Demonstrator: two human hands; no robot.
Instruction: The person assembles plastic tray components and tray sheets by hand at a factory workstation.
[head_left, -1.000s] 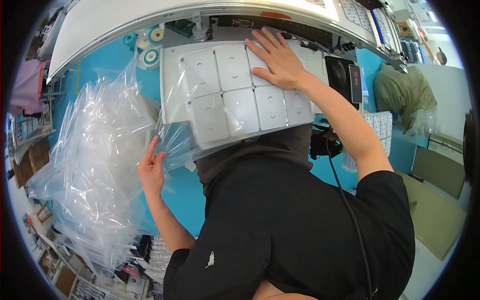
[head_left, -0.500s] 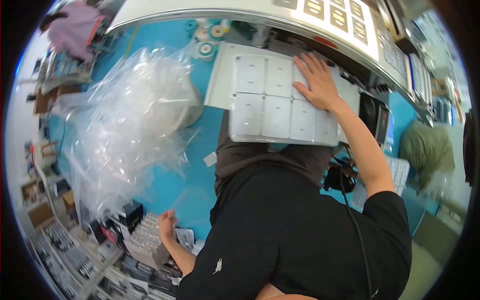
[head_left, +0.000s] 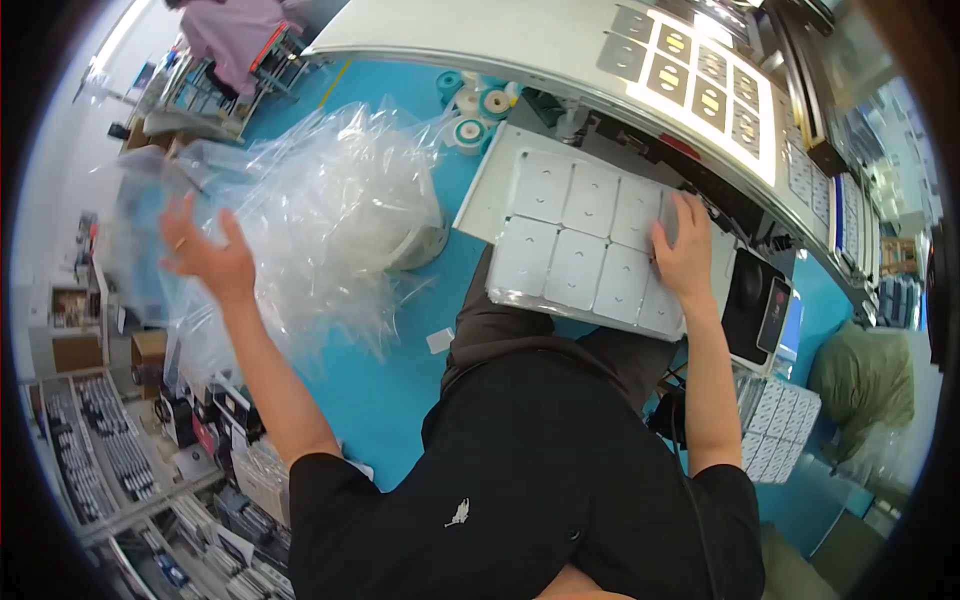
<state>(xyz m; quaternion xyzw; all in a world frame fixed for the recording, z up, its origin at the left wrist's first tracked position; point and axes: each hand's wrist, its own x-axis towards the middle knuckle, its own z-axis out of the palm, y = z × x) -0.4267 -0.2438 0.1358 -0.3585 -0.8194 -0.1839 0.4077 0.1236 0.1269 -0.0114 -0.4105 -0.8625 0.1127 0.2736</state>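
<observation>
My left hand is raised at the left with its fingers spread, a ring on one of them. Beside it a clear plastic sheet is smeared by motion; I cannot tell if they touch. My right hand rests on the right part of a pale tray-like sheet of white rectangular panels, thumb apart from the fingers. The panels lie in two rows, each with small dark marks. This sheet sits above my lap on a white board.
Crumpled clear plastic film heaps over a round bin at the left. Tape rolls lie beyond it. A lit worktable spans the far side. Black device and olive sack are at the right. A person is far left.
My left hand has swung up from low at the left to beside the plastic heap. My right hand has slid nearer along the panel sheet. The whole view has shifted.
</observation>
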